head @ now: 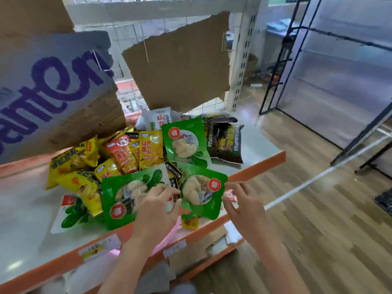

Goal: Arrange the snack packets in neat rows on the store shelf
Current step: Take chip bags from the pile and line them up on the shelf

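A loose heap of snack packets lies on the white shelf board (23, 211) with its orange front edge. A green packet (202, 188) with a clear window sits at the front of the heap. My left hand (157, 211) pinches its left edge while lying over a second green packet (118, 198). My right hand (244, 206) pinches its right edge, and a small red sachet (230, 196) shows between those fingers. A third green packet (184, 143) lies further back. Yellow packets (74, 164), orange-red ones (125, 153) and dark brown ones (229, 143) surround them.
A tilted cardboard box with purple lettering (53, 92) looms over the shelf's left. A torn cardboard flap (180, 66) hangs behind the heap. A white perforated upright (239, 60) stands at the back right. Black racks (282, 60) stand on the wooden floor to the right. A lower shelf (191, 251) shows below.
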### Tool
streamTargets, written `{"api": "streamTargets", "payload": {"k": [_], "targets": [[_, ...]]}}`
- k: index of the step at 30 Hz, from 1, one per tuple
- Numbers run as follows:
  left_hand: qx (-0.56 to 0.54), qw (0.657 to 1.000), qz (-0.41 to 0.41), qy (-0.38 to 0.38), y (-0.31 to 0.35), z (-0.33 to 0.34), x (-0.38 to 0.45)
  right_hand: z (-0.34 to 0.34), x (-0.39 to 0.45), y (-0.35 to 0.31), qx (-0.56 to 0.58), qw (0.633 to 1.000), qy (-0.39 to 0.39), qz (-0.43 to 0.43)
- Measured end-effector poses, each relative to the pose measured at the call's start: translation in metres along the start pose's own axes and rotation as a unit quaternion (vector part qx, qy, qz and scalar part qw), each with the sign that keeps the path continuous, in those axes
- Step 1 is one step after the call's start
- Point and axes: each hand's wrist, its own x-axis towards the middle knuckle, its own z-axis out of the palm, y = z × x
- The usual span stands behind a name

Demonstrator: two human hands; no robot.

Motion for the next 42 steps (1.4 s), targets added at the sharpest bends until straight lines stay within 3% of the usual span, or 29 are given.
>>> {"api": "streamTargets", "payload": {"k": [5,14,19,23,28,32,36,42], "targets": [[-0.006,1.0,-0.03,0.005,0.007,0.004,0.028,0.0,0.035,0.008,0.007,1.0,-0.007,-0.028],[-0.001,1.0,-0.004,0.016,0.009,0.01,0.112,-0.008,0.128,0.021,-0.003,0.998,-0.005,-0.057],[0.023,0.998,-0.009,0.058,-0.001,-0.007,0.161,-0.013,0.181,0.019,-0.009,0.995,0.014,-0.095],[0.096,0.987,-0.094,0.091,-0.016,-0.021,0.199,-0.018,0.24,0.023,-0.018,0.995,0.015,-0.094],[0.186,0.957,-0.213,0.067,-0.021,-0.024,0.212,-0.012,0.295,0.037,-0.096,0.994,-0.016,-0.051],[0.204,0.934,-0.293,0.016,-0.025,-0.02,0.217,-0.003,0.326,0.047,-0.128,0.982,-0.126,0.053],[0.189,0.936,-0.298,0.007,-0.015,-0.019,0.223,0.005,0.335,0.046,-0.077,0.97,-0.193,0.128],[0.156,0.958,-0.219,0.098,0.004,-0.018,0.23,-0.001,0.334,0.027,-0.071,0.989,-0.113,0.071]]}}
